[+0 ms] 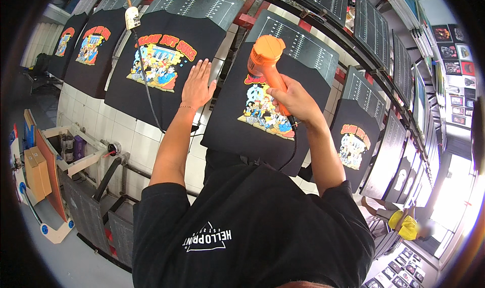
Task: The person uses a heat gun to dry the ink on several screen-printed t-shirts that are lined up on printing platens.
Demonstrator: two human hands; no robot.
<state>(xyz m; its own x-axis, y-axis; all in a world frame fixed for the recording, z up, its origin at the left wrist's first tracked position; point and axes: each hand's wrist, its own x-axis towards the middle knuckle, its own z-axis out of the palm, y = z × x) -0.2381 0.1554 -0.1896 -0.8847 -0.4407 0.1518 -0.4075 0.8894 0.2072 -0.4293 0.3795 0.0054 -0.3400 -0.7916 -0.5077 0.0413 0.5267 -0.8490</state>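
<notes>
My right hand is wrapped round the handle of an orange heat gun. The gun is held over a black T-shirt with a colourful cartoon print, and its body covers the upper part of that print. From the handle a black cord runs down toward me. My left hand lies flat, fingers stretched out, at the right edge of another black printed T-shirt, beside its cartoon picture. Both shirts are spread on dark boards marked with white scales.
More printed black shirts lie on boards at the left and right. A power socket hangs on a cable above the left shirt. A cardboard box sits on a cart at lower left. A person in yellow is at far right.
</notes>
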